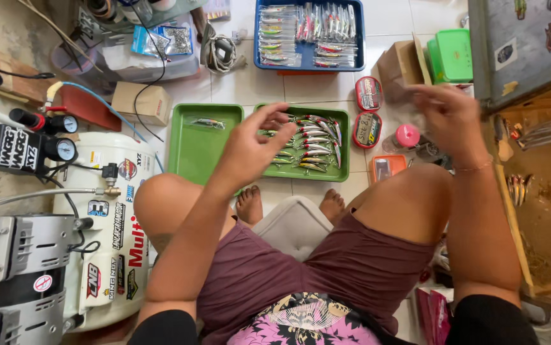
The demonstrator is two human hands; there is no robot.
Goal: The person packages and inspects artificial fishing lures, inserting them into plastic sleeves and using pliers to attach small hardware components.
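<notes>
My left hand point(254, 144) hovers with fingers apart over the gap between two green trays and holds nothing that I can see. The left green tray point(189, 153) carries a single fishing lure point(206, 122). The right green tray point(342, 174) holds several painted lures point(314, 145) in rows. My right hand point(452, 119) is raised and blurred by motion, just right of a pink-capped bottle point(406, 136) and near a cardboard box point(399, 64). Whether it grips anything is unclear.
A blue tray point(358, 38) of packaged lures lies farther out. Two round red tins point(368, 94) and a small orange case point(387, 167) sit beside the trays. A white air compressor point(116, 217) stands at left, and a wooden box point(547, 211) with lures at right.
</notes>
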